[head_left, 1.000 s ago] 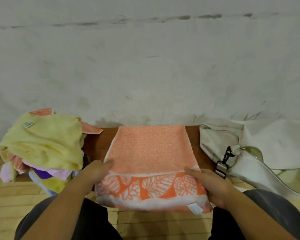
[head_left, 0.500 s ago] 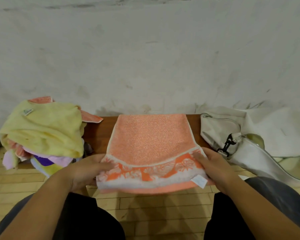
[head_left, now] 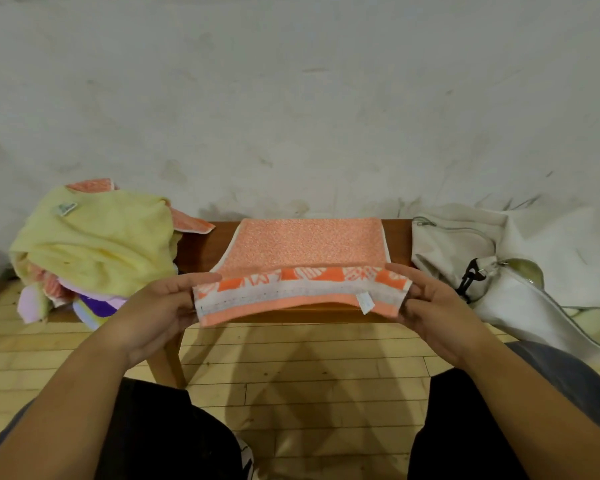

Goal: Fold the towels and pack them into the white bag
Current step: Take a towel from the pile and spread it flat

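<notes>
Fingers (head_left: 201,279) of left hand (head_left: 156,306) and right hand (head_left: 437,306) pinch the towel (head_left: 305,244); mid-fold, its near edge probably goes toward twelve o'clock.

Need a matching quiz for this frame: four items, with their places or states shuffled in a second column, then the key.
Column 1
1. orange towel
2. yellow towel
3. white bag
4. black clip

Column 2
A. lies to the right of the orange towel
B. heaped at the left end of the bench
C. fastened on the white bag
D. near edge lifted, gripped by left hand and right hand

Pairs: 1-D, 2-B, 3-A, 4-C
</notes>
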